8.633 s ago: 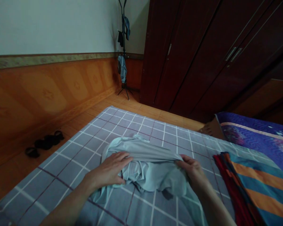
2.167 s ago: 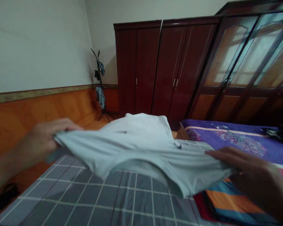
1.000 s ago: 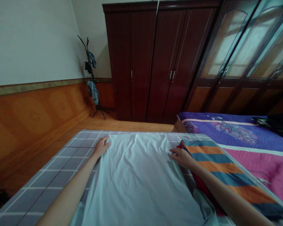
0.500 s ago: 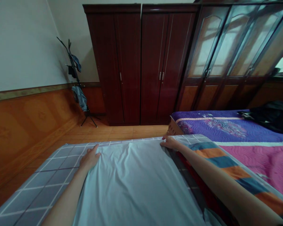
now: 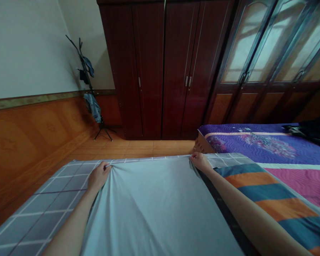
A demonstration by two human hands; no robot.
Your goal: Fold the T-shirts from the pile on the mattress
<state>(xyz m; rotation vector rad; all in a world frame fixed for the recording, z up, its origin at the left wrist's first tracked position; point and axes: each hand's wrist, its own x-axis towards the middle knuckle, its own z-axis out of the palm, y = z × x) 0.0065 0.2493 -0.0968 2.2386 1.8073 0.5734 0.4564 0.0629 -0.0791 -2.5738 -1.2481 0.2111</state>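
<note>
A plain pale blue-white cloth (image 5: pixel 157 199) lies stretched over the bed in front of me; folds fan out from its far left corner. My left hand (image 5: pixel 98 175) pinches that corner between thumb and fingers. At the far right corner, my right hand (image 5: pixel 200 161) is closed on the cloth's edge. Beneath is a grey checked bedsheet (image 5: pixel 56 199) with white lines. Beside my right forearm lies an orange and teal striped cloth (image 5: pixel 266 193). The near end of the pale cloth runs out of view, so I cannot tell its whole shape.
A second bed with a purple and pink cover (image 5: pixel 242 142) stands at the right, a black item (image 5: pixel 314 129) on it. Dark red wardrobes (image 5: pixel 162 71) line the far wall. A coat stand (image 5: pixel 89 85) with clothes is at the far left, on the tiled floor (image 5: pixel 138 147).
Both hands have closed on the cloth's far corners. The cloth is pulled tauter, its wrinkles smoothed, and my right hand has shifted slightly right. The view has tilted down a little.
</note>
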